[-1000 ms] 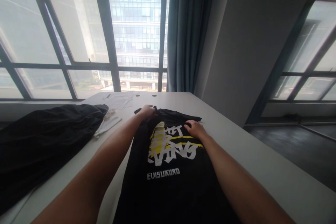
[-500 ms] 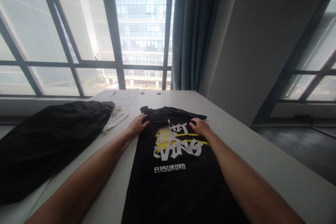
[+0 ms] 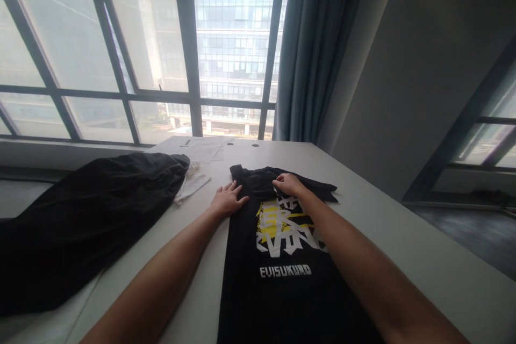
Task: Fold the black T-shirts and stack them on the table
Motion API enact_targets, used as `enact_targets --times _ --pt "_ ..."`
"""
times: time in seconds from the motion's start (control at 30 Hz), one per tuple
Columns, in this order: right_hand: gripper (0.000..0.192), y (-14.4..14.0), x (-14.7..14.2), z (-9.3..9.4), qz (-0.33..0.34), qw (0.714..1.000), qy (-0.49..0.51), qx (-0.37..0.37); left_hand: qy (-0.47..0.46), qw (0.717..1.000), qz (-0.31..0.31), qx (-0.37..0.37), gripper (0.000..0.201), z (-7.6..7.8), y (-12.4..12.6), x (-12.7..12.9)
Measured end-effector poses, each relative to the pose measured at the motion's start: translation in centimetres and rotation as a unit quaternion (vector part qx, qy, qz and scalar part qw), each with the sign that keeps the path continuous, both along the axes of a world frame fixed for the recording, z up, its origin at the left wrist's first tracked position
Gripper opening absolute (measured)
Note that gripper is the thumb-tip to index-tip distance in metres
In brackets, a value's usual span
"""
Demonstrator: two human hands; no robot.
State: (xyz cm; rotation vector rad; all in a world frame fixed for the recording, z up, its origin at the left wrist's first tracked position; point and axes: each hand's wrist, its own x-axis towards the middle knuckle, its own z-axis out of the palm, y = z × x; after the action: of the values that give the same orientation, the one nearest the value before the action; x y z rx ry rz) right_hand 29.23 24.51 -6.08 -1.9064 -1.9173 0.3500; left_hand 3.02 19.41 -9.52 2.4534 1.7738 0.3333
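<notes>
A black T-shirt (image 3: 262,306) with a white and yellow graffiti-style print and the letters EVISUKURO lies spread on the white table, its far end bunched in folds. On its left edge, near the far corner, my left hand (image 3: 228,200) rests flat with the fingers spread. My right hand (image 3: 289,185) is over the upper part of the shirt, just above the print. Its fingers are pinched together on the black cloth, and my forearm covers the right side of the print.
To the left lies a large dark cloth item (image 3: 100,209), with a crumpled white cloth (image 3: 193,180) at its far end. Thin, pale sheets (image 3: 203,150) lie at the back of the white table (image 3: 387,247). Windows and a blue curtain (image 3: 318,54) stand behind it.
My right hand has moved left from the shirt's right side to above the print and closed on the cloth. My left hand stays on the left edge. The view has shifted slightly left.
</notes>
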Motion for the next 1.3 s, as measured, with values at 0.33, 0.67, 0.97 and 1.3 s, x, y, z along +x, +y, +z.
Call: enact_targets --times 0.33,0.67,0.97,1.3 --pt "0.037 4.3 -4.7 -2.5 -0.047 0.993 0.051 0.097 -0.004 1.0 0.021 0.004 0.075 0.8 -0.8 0.4" --pt "0.03 3.0 -3.2 -2.6 -0.083 0.974 0.006 0.209 -0.018 0.999 0.041 0.028 0.076 0.8 -1.0 0.4" --pt "0.061 2.5 -3.7 -1.7 -0.089 0.994 -0.024 0.067 -0.063 0.997 -0.032 0.029 0.067 0.9 -0.9 -0.3" --pt "0.031 1.9 -3.5 -1.7 -0.038 0.988 -0.024 0.149 -0.056 0.998 -0.025 0.028 0.068 0.8 -0.9 -0.3"
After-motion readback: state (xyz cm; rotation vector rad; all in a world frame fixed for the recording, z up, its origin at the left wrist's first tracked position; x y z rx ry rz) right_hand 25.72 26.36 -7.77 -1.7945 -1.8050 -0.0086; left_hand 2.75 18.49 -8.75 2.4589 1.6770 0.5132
